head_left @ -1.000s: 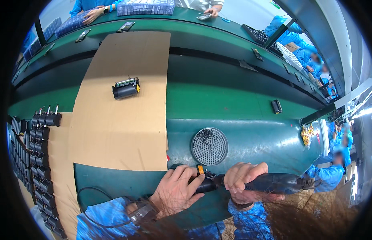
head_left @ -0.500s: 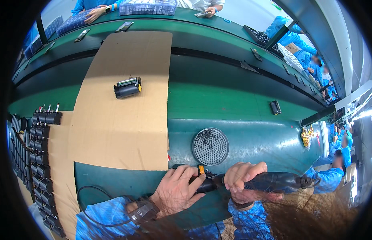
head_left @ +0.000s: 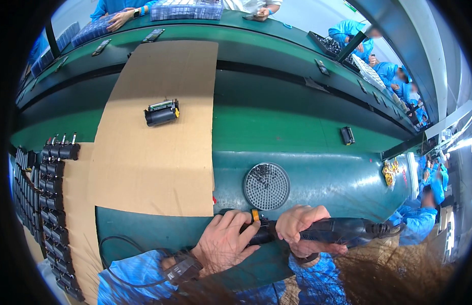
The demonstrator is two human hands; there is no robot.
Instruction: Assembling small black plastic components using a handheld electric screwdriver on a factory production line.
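My right hand (head_left: 303,227) wraps round a black electric screwdriver (head_left: 347,230), which lies almost level with its cord end to the right. Its tip end points left, at a small black assembly with an orange piece (head_left: 255,215). My left hand (head_left: 221,243) is closed over that assembly and presses it on the green mat near me; most of it is hidden under the fingers. The exact contact of the tip cannot be made out. Just beyond the hands stands a round grey dimpled dish (head_left: 267,195) with small dark screws in it.
A cardboard sheet (head_left: 154,173) bears a black cylindrical unit (head_left: 162,113). Rows of black units (head_left: 54,203) line the left. Another black unit (head_left: 347,135) and a bag of yellow parts (head_left: 391,173) are at right. A conveyor (head_left: 276,43) crosses behind; co-workers sit beyond.
My right hand and the screwdriver have shifted slightly left, closer to my left hand. My left hand stays put. Boards on the conveyor have moved a little left.
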